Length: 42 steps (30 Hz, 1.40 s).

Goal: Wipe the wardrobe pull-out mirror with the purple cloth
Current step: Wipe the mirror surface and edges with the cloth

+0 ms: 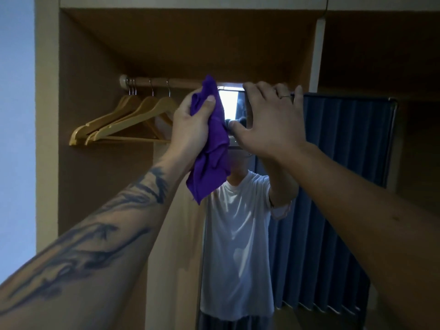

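Landmark: hanging rail [164, 82] across the top of the wardrobe bay.

Mirror [333, 148] stands pulled out, its top edge level with the right end of the rail, the glass running down from there (blue curtain and a white T-shirt reflected in it).

Left hand [190, 129]: just below the rail, fingers and thumb curled round the purple cloth [212, 148], bunched, loose tail hanging down. Cloth lies at the mirror's left edge; whether it presses the glass I cannot tell.

Right hand [269, 120]: fingers hooked over the mirror's top edge beside the rail, thumb spread below, steadying the panel.

Step, as judged: start of wiping, top corner. Next move calls for flattening the cloth onto the glass and stroking down from the rail while the right hand braces.

Wooden hangers [123, 122] hang at the rail's left end.
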Available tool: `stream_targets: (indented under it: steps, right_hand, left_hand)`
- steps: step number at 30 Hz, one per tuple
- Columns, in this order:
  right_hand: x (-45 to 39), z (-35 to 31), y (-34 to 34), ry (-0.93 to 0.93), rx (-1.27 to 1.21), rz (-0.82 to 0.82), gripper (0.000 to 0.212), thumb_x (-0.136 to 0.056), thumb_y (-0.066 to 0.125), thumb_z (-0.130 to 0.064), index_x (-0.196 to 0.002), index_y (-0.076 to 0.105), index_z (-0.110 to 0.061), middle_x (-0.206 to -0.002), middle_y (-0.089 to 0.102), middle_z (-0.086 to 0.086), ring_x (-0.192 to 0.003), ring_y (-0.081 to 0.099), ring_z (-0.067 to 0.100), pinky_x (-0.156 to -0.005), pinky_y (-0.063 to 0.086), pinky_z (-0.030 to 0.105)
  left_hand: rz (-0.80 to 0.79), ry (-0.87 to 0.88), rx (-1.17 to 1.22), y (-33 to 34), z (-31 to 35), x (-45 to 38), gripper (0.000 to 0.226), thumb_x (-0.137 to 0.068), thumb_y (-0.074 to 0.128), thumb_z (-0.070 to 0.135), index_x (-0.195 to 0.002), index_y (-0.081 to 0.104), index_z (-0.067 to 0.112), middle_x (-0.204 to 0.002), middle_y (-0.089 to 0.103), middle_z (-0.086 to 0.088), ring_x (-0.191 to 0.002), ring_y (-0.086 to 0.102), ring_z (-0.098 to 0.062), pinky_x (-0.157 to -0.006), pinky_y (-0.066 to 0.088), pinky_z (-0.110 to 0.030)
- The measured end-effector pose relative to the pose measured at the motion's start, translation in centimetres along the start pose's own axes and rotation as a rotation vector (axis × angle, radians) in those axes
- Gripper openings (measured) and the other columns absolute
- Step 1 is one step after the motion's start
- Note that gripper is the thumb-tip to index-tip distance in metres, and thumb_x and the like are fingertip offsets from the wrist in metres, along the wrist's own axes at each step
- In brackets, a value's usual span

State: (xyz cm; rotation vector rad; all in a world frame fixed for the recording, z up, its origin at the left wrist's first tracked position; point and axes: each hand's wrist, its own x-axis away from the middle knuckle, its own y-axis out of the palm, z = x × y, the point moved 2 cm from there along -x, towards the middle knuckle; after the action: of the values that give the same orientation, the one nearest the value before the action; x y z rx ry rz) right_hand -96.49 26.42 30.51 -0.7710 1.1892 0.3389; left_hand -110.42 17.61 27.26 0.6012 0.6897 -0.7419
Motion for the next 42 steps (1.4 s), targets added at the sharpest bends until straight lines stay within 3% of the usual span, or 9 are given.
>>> stream_targets:
  steps: [5, 7, 13, 16, 20, 25, 31, 35, 42]
  right_hand:
    - [-0.1, -0.1, -0.1, 0.002, 0.019, -0.009, 0.085, -0.087, 0.054, -0.069, -0.158, 0.030, -0.028, -0.160, 0.041, 0.000, -0.150, 0.031, 0.035, -0.124, 0.007, 0.065]
    - [-0.1, -0.1, -0.1, 0.003, 0.018, -0.011, 0.084, -0.087, 0.054, -0.068, -0.157, 0.031, -0.029, -0.160, 0.041, 0.000, -0.150, 0.031, 0.035, -0.124, 0.008, 0.065]
    - [0.1, -0.3, -0.5, 0.016, 0.001, -0.013, 0.085, -0.088, 0.057, -0.066, -0.159, 0.029, -0.027, -0.161, 0.040, 0.002, -0.151, 0.029, 0.035, -0.125, 0.007, 0.065]
    - [0.1, -0.1, -0.6, 0.016, -0.008, -0.015, 0.085, -0.089, 0.058, -0.066, -0.159, 0.029, -0.027, -0.162, 0.038, 0.002, -0.152, 0.028, 0.035, -0.125, 0.006, 0.064]
    - [0.2, -0.3, -0.6, 0.023, 0.002, -0.014, 0.084, -0.088, 0.057, -0.064, -0.159, 0.029, -0.028, -0.162, 0.038, 0.002, -0.152, 0.028, 0.035, -0.126, 0.006, 0.063]
    - [0.2, -0.3, -0.6, 0.032, 0.013, -0.016, 0.084, -0.088, 0.057, -0.065, -0.159, 0.029, -0.029, -0.162, 0.038, 0.002, -0.153, 0.026, 0.036, -0.125, 0.006, 0.064]
    - [0.4, -0.2, -0.6, 0.026, -0.020, 0.012, 0.084, -0.088, 0.058, -0.064, -0.157, 0.031, -0.026, -0.160, 0.041, 0.004, -0.151, 0.029, 0.037, -0.125, 0.006, 0.064]
    - [0.3, -0.2, -0.5, 0.020, -0.024, 0.010, 0.084, -0.087, 0.058, -0.064, -0.157, 0.031, -0.027, -0.159, 0.041, 0.003, -0.151, 0.028, 0.036, -0.125, 0.006, 0.064]
    - [0.3, -0.4, -0.1, 0.031, 0.008, 0.006, 0.084, -0.086, 0.057, -0.065, -0.157, 0.031, -0.028, -0.159, 0.041, 0.002, -0.151, 0.029, 0.035, -0.125, 0.007, 0.064]
  left_hand:
    - [0.031, -0.140, 0.073, -1.4, -4.5, 4.9, 0.011, -0.106, 0.063, 0.028, -0.112, 0.069, 0.022, -0.076, 0.072, 0.011, -0.066, 0.068, -0.006, -0.059, 0.053, -0.020]
    - [0.036, -0.139, 0.045, -2.0, -5.5, 6.6, 0.009, -0.106, 0.062, 0.025, -0.107, 0.070, 0.021, -0.072, 0.072, 0.014, -0.064, 0.067, -0.002, -0.058, 0.051, -0.016]
    - [0.017, 0.000, -0.023, -0.6, -0.6, 1.4, 0.012, -0.106, 0.062, 0.033, -0.117, 0.065, 0.033, -0.103, 0.074, 0.006, -0.086, 0.075, -0.010, -0.075, 0.060, -0.024]
    - [0.033, 0.025, -0.028, 0.1, 0.1, -0.4, 0.005, -0.105, 0.062, 0.035, -0.109, 0.064, 0.038, -0.100, 0.073, 0.007, -0.079, 0.075, -0.005, -0.072, 0.057, -0.022]
    - [0.041, 0.009, 0.034, -0.7, -3.0, 2.7, 0.019, -0.105, 0.063, 0.029, -0.123, 0.067, 0.023, -0.101, 0.075, 0.003, -0.082, 0.073, -0.009, -0.073, 0.056, -0.023]
    - [0.046, 0.054, -0.082, -1.6, -5.5, 6.6, 0.027, -0.107, 0.061, 0.024, -0.132, 0.065, 0.016, -0.087, 0.075, 0.022, -0.076, 0.071, 0.003, -0.065, 0.053, -0.013]
    - [0.011, 0.198, -0.230, -0.2, -0.9, 2.0, 0.047, -0.106, 0.061, 0.033, -0.151, 0.052, 0.022, -0.138, 0.063, 0.007, -0.116, 0.065, 0.000, -0.094, 0.054, -0.016]
    - [0.029, 0.220, -0.188, -0.6, -3.0, 4.4, 0.042, -0.107, 0.061, 0.027, -0.148, 0.053, 0.021, -0.127, 0.064, 0.014, -0.102, 0.066, 0.013, -0.079, 0.051, -0.007]
    - [0.048, 0.131, -0.190, -1.5, -5.3, 6.6, 0.043, -0.106, 0.063, 0.023, -0.148, 0.056, 0.018, -0.124, 0.068, 0.012, -0.099, 0.068, 0.010, -0.079, 0.052, -0.009]
